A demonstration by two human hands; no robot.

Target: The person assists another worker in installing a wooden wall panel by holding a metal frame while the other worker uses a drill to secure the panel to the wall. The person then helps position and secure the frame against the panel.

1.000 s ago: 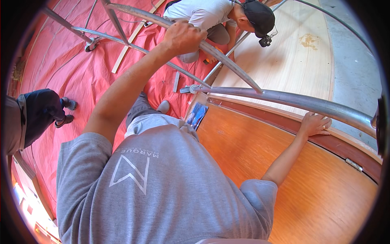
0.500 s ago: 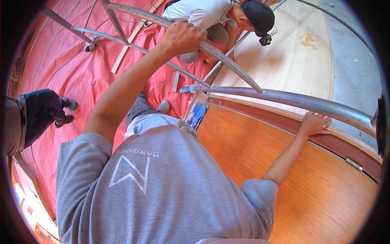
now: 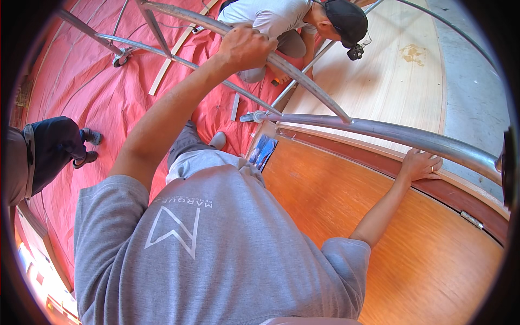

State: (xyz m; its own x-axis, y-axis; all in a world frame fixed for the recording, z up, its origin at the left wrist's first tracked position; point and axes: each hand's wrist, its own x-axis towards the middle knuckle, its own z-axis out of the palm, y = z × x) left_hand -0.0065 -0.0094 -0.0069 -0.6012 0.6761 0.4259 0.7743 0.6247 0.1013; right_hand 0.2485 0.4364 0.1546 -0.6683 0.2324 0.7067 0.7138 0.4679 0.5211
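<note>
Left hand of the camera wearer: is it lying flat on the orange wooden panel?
No, the left hand is closed around a grey metal tube.

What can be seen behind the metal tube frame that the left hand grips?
Behind the metal tube frame, a crouching co-worker, a red sheet and a pale wooden panel are visible. Whatever the frame and left hand cover cannot be seen.

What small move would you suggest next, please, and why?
Perhaps warn the co-worker before shifting the rail: the left hand grips it, the right hand is on the brown frame, and the co-worker crouches just beyond the rail, head bent down.
</note>
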